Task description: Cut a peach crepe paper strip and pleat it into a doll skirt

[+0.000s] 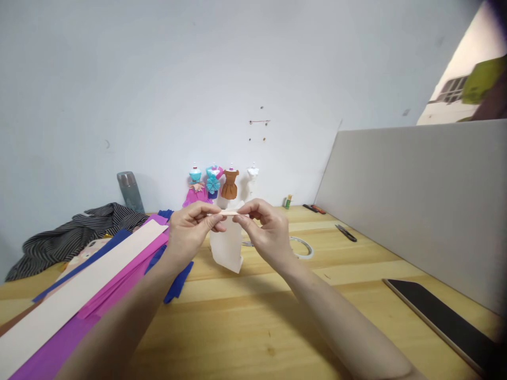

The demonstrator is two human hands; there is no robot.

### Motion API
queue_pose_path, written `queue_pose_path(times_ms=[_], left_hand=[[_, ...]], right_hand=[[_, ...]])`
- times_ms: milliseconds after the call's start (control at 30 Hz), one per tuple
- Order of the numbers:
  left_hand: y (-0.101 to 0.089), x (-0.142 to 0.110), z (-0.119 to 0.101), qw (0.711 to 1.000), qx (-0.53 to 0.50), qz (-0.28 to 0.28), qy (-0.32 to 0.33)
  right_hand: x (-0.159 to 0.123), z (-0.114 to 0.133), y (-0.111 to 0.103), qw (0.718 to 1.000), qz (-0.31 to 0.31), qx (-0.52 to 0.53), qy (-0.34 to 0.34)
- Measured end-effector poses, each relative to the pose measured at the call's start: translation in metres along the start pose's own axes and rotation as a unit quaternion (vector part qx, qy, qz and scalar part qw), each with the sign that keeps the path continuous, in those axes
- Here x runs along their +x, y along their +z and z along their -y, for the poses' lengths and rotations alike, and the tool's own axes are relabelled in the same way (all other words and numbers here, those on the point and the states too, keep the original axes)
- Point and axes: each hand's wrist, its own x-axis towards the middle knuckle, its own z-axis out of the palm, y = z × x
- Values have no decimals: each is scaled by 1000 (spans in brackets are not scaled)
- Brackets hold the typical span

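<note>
A strip of pale cream crepe-like paper (226,245) hangs above the table between my hands, its top edge folded into a narrow band. My left hand (194,227) pinches the left end of that band between thumb and fingers. At the other end my right hand (265,227) pinches it the same way. The fingertips are only a little apart. Behind the hands stand small dress forms: one in a brown dress (230,184), one in turquoise and pink (195,184), another with a turquoise rosette (213,184), and a plain white one (252,179).
Coloured paper sheets (91,285) and a striped cloth (87,232) lie left, near a grey-green flask (130,191). A tape roll (311,250) lies behind my right hand. Further right are a black-handled tool (346,233), a glue stick (288,201), a phone (439,316) and a white panel (428,206).
</note>
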Motion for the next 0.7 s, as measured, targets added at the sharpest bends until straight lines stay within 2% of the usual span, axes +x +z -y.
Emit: queue_pose_path(times_ms=[533, 700], left_hand=[[1, -2, 4, 1000, -15, -26, 2], [0, -2, 8, 1000, -15, -24, 11]], right_hand=[[0, 3, 1, 997, -48, 48, 28], [1, 1, 2, 998, -43, 48, 19]])
